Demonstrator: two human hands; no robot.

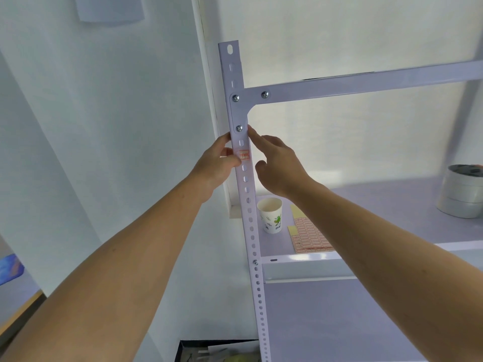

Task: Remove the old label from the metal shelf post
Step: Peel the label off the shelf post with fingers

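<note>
A white perforated metal shelf post (251,231) stands upright in the middle of the view. A small white label with red print (243,154) is stuck on its front face, below a corner bracket screw. My left hand (217,163) grips the post from the left at the label's height, with the thumb lying on the front face at the label's left edge. My right hand (277,163) is on the right side of the post; its extended index finger touches the post's right edge just above the label, and it holds nothing.
On the shelf board (392,205) behind the post stand a paper cup (270,215), a sheet of red-printed labels (309,235) and stacked tape rolls (461,194) at far right. A horizontal beam (366,83) runs right from the post. A dark bin (217,351) sits below.
</note>
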